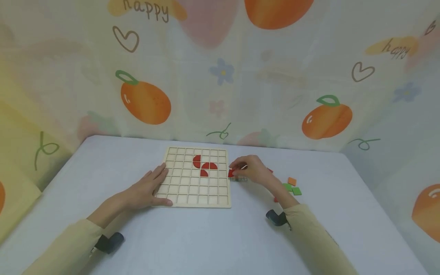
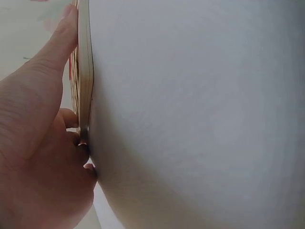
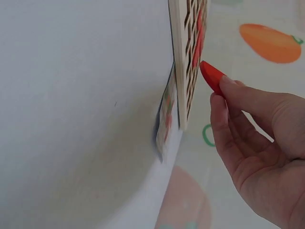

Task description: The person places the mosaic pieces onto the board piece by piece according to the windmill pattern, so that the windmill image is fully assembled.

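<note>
A pale wooden grid board (image 1: 182,189) lies on the white table, several red quarter-round pieces (image 1: 204,173) in its cells. My left hand (image 1: 142,191) rests on the board's left side, fingers spread and thumb at the near edge; the left wrist view shows that hand (image 2: 38,129) against the board's side (image 2: 86,62). Just off the board's right edge, my right hand (image 1: 252,170) pinches a red piece (image 1: 231,173) between thumb and fingers. In the right wrist view, the red piece (image 3: 212,77) in the right hand (image 3: 262,143) is beside the board (image 3: 180,71).
A patterned card (image 1: 242,179), partly under the right hand, lies by the board's right edge. Farther right are green tiles (image 1: 296,191), an orange tile (image 1: 292,181) and red pieces partly hidden by the right forearm. A printed cloth (image 1: 258,88) hangs behind the table.
</note>
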Demonstrator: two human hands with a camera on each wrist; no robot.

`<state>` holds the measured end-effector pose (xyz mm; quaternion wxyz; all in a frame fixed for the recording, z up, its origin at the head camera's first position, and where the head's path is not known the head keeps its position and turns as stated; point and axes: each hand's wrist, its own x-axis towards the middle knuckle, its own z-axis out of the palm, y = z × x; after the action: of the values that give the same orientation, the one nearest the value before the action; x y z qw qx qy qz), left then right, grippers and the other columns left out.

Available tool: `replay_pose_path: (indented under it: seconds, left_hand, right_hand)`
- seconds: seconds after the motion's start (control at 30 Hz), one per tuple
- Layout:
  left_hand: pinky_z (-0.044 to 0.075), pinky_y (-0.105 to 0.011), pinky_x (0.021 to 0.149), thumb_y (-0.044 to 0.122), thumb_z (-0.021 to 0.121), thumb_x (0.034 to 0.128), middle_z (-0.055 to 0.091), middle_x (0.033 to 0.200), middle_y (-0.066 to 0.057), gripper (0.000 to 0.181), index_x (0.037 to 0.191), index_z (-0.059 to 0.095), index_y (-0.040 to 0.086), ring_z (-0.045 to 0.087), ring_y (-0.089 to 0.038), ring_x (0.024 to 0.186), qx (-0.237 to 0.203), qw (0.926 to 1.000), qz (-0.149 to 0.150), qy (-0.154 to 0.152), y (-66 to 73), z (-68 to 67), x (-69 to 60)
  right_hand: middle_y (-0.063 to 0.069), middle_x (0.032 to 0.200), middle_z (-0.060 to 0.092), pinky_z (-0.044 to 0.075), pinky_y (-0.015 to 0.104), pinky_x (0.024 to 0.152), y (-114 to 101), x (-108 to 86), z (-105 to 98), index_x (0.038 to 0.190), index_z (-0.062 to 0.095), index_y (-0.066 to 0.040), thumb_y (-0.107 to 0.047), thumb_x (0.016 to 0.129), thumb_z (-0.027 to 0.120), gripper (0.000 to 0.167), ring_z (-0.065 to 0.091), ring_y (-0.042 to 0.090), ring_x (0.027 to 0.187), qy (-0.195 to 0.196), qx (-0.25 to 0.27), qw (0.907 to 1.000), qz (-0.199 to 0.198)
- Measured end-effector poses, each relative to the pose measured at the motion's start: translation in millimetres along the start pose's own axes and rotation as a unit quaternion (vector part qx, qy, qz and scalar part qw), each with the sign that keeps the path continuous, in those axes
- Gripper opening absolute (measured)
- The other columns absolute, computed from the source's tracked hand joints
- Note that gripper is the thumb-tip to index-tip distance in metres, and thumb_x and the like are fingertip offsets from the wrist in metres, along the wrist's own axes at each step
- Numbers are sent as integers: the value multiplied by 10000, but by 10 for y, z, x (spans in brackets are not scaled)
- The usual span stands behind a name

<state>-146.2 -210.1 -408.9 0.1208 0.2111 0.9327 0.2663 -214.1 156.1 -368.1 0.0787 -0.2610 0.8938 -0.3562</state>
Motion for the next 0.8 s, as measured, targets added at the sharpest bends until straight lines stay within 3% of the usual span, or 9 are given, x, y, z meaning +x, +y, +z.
replay_pose_path:
  seconds: [0.4, 0.8]
  left_hand:
    - [66, -575, 1186, 623, 738, 755, 40, 1624, -218, 1188, 1533, 156, -61, 53, -408, 1482, 37, 10000, -26, 54, -53, 42, 16]
    - [58, -582, 1183, 609, 737, 765, 35, 1621, -227, 1178, 1531, 152, -69, 47, -417, 1480, -77, 10000, 38, 7, -16, 6, -7]
  right_hand:
    - [33, 896, 720, 541, 228, 744, -175, 189, 202, 1024, 750, -36, -30, 846, 752, 178, 647, 141, 816, -249, 79, 9996, -146]
    - [30, 956, 738, 539, 206, 760, -266, 343, 483, 1010, 761, -40, -32, 849, 750, 162, 652, 126, 849, -485, 228, 9985, -87]
